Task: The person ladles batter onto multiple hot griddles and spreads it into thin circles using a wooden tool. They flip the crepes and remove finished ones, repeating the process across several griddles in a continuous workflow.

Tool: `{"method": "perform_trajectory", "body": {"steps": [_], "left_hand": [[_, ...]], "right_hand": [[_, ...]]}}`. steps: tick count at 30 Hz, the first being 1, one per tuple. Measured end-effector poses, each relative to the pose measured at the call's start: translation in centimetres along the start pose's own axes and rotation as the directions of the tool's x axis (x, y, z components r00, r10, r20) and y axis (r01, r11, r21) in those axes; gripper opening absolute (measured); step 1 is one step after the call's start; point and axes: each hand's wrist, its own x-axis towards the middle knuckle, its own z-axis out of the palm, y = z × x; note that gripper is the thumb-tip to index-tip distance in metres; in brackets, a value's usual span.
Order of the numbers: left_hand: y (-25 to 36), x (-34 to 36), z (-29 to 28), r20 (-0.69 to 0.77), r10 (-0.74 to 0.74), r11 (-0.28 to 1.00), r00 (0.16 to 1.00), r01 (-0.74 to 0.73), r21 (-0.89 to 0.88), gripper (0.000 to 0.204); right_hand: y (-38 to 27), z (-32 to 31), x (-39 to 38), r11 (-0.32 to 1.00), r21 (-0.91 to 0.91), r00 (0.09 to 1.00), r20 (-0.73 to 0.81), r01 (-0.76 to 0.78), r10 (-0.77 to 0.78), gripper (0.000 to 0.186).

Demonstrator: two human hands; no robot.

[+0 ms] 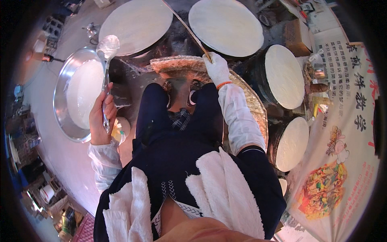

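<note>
My bare left hand [102, 115] is closed around a metal ladle [107, 68], its white-coated head raised beside a large steel bowl [58, 101] of white batter [80, 92]. My white-gloved right hand [215, 66] grips a long, thin wooden stick [187, 28] that reaches up between two round griddles covered with pale batter sheets [135, 26] [225, 26]. More pale rounds sit on dark griddles at my right, an upper one [286, 76] and a lower one [291, 143]. A curved straw-coloured rim [254, 113] runs below my right hand.
A banner [334, 181] with writing and a food picture hangs at right. A cardboard box [294, 36] and small containers [320, 71] stand behind the griddles. My dark-clad legs [153, 109] are below my hands. Assorted pots and items [46, 193] crowd the far left.
</note>
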Motion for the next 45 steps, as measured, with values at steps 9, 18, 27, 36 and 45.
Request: {"method": "perform_trajectory", "body": {"steps": [9, 18, 27, 36, 45], "left_hand": [[-1.3, 1.3, 2.0, 0.014, -0.023, 0.997, 1.0, 0.022, 0.073, 0.037], [-2.6, 2.0, 3.5, 0.061, -0.039, 0.994, 0.997, 0.032, 0.106, 0.038], [-3.5, 3.1, 3.6, 0.102, -0.118, 0.991, 0.988, 0.109, 0.082, 0.04], [-4.1, 3.3, 3.4, 0.117, -0.099, 0.991, 0.988, 0.087, 0.103, 0.039], [-4.6, 4.0, 5.7, 0.161, -0.153, 0.982, 0.975, 0.132, 0.136, 0.037]], "right_hand": [[8.5, -7.4, 0.4, 0.977, -0.207, 0.979, 0.202, 0.059, -0.017, 0.036], [5.0, -4.5, -2.4, 0.996, 0.022, 0.982, -0.168, 0.086, -0.081, 0.028], [6.1, -6.7, -0.2, 0.916, -0.391, 0.957, -0.22, 0.092, -0.189, 0.044], [10.1, -6.7, -3.9, 0.976, 0.141, 0.896, -0.391, -0.169, 0.211, 0.034], [19.7, -10.0, -10.1, 0.865, 0.342, 0.671, -0.547, -0.366, 0.5, 0.03]]}}
